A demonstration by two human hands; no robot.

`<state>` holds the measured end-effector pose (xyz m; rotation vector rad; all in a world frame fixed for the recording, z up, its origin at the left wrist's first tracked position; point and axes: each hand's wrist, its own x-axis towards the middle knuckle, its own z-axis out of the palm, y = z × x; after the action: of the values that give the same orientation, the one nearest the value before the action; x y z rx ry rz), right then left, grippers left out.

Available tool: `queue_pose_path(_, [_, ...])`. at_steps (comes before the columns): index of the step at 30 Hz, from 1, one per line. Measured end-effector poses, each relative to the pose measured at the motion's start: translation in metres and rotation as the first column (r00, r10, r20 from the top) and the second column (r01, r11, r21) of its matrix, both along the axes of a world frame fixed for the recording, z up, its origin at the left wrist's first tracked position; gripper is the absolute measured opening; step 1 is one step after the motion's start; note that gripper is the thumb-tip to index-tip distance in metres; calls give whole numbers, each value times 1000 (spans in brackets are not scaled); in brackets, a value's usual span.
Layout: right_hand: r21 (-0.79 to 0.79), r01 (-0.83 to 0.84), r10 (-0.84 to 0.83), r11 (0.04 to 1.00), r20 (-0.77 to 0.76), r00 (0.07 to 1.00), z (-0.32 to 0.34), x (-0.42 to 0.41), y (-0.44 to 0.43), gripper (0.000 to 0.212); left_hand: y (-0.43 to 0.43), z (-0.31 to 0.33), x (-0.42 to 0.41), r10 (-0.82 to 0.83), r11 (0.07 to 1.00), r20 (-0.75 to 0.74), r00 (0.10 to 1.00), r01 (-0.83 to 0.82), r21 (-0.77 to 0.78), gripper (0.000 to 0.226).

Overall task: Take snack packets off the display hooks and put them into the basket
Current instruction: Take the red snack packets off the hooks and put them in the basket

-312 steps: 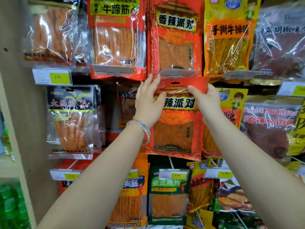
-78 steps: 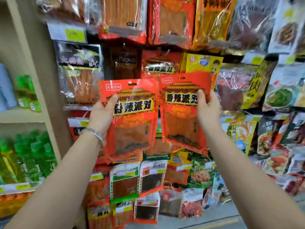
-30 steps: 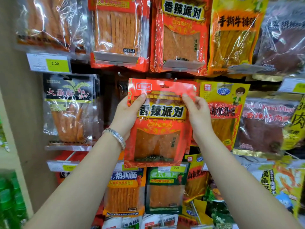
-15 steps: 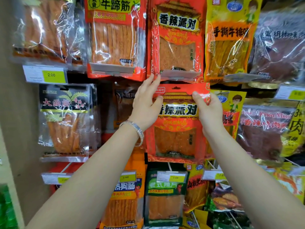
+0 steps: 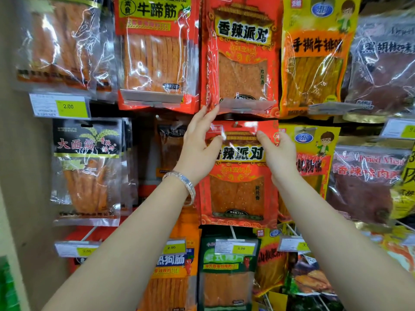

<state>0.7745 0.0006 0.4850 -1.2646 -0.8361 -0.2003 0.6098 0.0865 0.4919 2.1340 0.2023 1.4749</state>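
Crowded snack display behind, your left hand pinched the red packet at top-left, your right hand gripped its top-right corner.

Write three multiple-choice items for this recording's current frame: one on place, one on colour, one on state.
1. Where does the held packet hang?
A. in the bottom row
B. directly below a matching packet
C. in a basket

2. What is its main colour?
A. red
B. black
C. yellow

3. What is the left hand doing?
A. hanging idle and open
B. gripping a price tag
C. pinching the packet's top edge

Key:
1. B, the same design hangs right above it.
2. A, its printed face is red.
3. C, the thumb and fingers close on the top corner, and the right hand does the same opposite.
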Motion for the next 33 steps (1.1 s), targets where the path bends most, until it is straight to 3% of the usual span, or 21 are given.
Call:
queue_pose_path(3, [-37,76,-75,996,24,997,-10,6,4,42,4,-11,4,-21,1000,13,1000,21,0,60])
queue_pose_path(5, [-11,115,-114,993,60,992,-18,6,4,40,9,-24,7,-13,1000,-10,1000,13,-1,61])
queue_pose_path(7, [15,167,-167,986,104,980,-29,4,2,43,17,-42,12,13,999,-53,999,-15,-29,62])
queue_pose_path(10, [19,258,-255,966,238,937,-49,3,1,65,35,-71,20,79,988,-179,981,-101,-115,60])
queue_pose_path(14, [-145,478,-333,866,545,769,-73,1,1,71,52,-103,28,35,959,-359,933,-133,-252,67])
queue_pose_path(17, [-211,616,-301,759,725,620,-86,1,4,65,61,-117,32,20,952,-375,927,-132,-276,73])
queue_pose_path(20, [-307,721,-218,621,816,535,-93,3,12,64,69,-122,36,2,947,-395,919,-128,-294,74])
queue_pose_path(28, [-456,783,-155,424,815,558,-85,8,41,65,79,-119,48,-2,924,-472,882,-179,-339,74])
queue_pose_path(33, [-597,690,-65,409,735,675,-65,12,53,63,86,-104,49,5,891,-501,866,-232,-391,69])
